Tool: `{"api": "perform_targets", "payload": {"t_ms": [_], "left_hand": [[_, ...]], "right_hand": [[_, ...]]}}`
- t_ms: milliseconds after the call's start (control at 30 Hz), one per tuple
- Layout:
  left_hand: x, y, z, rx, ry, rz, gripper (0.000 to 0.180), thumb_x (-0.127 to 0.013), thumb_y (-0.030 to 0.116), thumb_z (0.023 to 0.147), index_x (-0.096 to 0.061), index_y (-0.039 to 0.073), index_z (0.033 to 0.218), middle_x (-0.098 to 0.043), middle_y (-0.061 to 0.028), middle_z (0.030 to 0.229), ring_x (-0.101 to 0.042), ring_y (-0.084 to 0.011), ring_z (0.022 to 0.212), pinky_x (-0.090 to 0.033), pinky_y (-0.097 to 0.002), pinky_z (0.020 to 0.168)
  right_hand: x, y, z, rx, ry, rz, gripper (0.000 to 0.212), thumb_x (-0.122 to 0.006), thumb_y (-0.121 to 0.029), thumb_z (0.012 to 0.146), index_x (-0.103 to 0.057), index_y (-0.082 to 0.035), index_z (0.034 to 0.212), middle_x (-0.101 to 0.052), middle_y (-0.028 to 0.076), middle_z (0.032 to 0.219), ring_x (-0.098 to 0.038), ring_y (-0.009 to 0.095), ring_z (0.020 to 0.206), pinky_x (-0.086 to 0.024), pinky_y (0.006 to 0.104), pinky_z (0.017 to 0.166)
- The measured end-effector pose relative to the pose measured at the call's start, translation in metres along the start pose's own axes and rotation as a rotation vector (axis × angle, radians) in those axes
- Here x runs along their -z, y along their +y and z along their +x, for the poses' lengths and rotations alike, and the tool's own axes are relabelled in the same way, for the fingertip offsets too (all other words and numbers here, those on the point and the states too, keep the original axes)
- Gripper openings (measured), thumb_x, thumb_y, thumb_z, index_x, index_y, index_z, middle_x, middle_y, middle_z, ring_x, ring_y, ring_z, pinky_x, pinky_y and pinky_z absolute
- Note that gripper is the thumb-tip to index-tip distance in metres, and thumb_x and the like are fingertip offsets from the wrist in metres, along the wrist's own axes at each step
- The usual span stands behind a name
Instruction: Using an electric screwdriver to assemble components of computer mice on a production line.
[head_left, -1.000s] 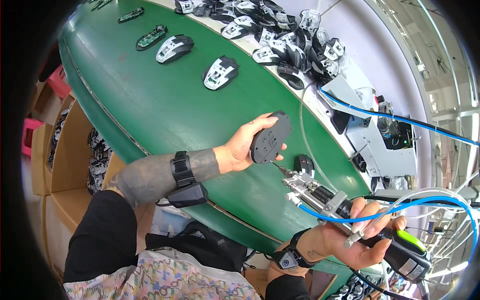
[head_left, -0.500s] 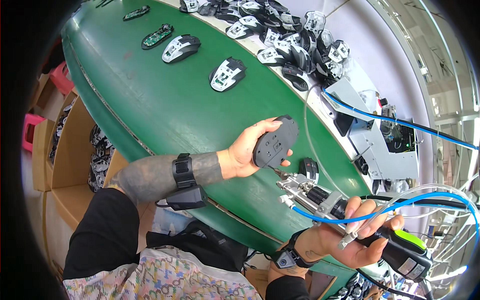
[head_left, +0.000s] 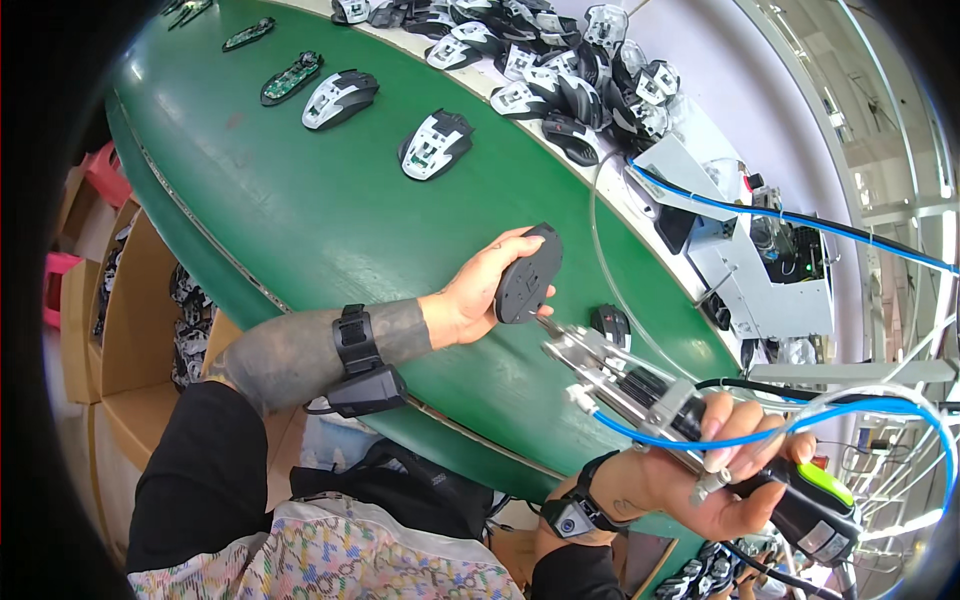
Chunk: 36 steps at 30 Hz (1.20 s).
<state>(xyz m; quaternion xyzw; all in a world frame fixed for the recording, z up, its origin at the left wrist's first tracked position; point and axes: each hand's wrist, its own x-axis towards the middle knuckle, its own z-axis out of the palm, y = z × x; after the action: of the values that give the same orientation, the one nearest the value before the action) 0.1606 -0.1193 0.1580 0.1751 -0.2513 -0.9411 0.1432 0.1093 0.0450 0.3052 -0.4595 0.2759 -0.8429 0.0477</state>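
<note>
My left hand [head_left: 468, 295] is closed around a black computer mouse [head_left: 530, 275], tilted with its underside toward me. In my right hand [head_left: 735, 470] is a power screwdriver [head_left: 625, 385] with a metal feeder head, a black body and a bright green patch. Its tip points at the lower end of the mouse, a small gap apart. A blue air hose [head_left: 680, 444] runs across the tool and my fingers. Just beyond the tip, another dark mouse [head_left: 611, 325] lies on the green belt [head_left: 330, 220].
Two white-and-black mouse shells [head_left: 437, 145] and mouse bases with green circuit boards [head_left: 292, 78] lie along the belt. Heaped mouse shells [head_left: 560, 75] line the far ledge. A grey metal machine [head_left: 765, 285] stands at right, with hoses near it. Cardboard boxes [head_left: 150, 330] holding parts stand at left.
The screwdriver's tip, earlier at the mouse's lower edge, is now slightly away from it. My left hand has shifted a little and turned the mouse more edge-on. The whole view has also shifted slightly.
</note>
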Motion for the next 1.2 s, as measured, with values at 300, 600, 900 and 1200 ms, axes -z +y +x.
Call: {"api": "perform_targets", "payload": {"t_ms": [300,600,900,1200], "left_hand": [[-0.004,-0.009,-0.005,0.018,-0.069,-0.044,0.046,-0.049,0.031,0.088,-0.038,0.009,0.127,-0.051,-0.0088,0.105,-0.059,-0.0223,0.084,-0.054,-0.039,0.071],[-0.012,-0.01,-0.014,-0.029,-0.12,-0.093,0.049,-0.05,0.03,0.089,-0.035,0.008,0.13,-0.051,-0.008,0.103,-0.058,-0.0178,0.081,-0.053,-0.0333,0.066],[0.039,0.079,0.021,-1.124,0.398,1.85,0.046,-0.063,0.029,0.077,-0.05,0.013,0.119,-0.033,-0.0211,0.133,-0.033,-0.0434,0.122,-0.031,-0.0473,0.101],[0.073,0.09,0.042,-0.582,0.31,2.029,0.053,-0.066,0.032,0.074,-0.047,0.018,0.121,-0.04,-0.012,0.127,-0.046,-0.0365,0.107,-0.039,-0.0422,0.092]], "right_hand": [[-0.001,0.006,-0.006,-0.058,-0.06,0.004,0.039,-0.058,-0.023,0.084,-0.038,-0.01,0.115,-0.052,0.006,0.07,-0.054,0.021,0.059,-0.043,0.0358,0.061],[-0.005,0.005,-0.006,-0.056,-0.073,-0.001,0.036,-0.059,-0.022,0.083,-0.037,-0.01,0.109,-0.054,0.006,0.069,-0.052,0.019,0.053,-0.044,0.0334,0.056],[0.009,-0.003,0.009,-0.134,-0.012,-0.081,0.036,-0.056,-0.017,0.082,-0.035,-0.008,0.11,-0.048,0.005,0.066,-0.047,0.017,0.052,-0.043,0.034,0.058],[0.007,0.0,0.009,-0.137,-0.12,-0.11,0.032,-0.053,-0.019,0.084,-0.039,-0.005,0.11,-0.046,0.003,0.065,-0.048,0.015,0.056,-0.038,0.0295,0.055]]}}
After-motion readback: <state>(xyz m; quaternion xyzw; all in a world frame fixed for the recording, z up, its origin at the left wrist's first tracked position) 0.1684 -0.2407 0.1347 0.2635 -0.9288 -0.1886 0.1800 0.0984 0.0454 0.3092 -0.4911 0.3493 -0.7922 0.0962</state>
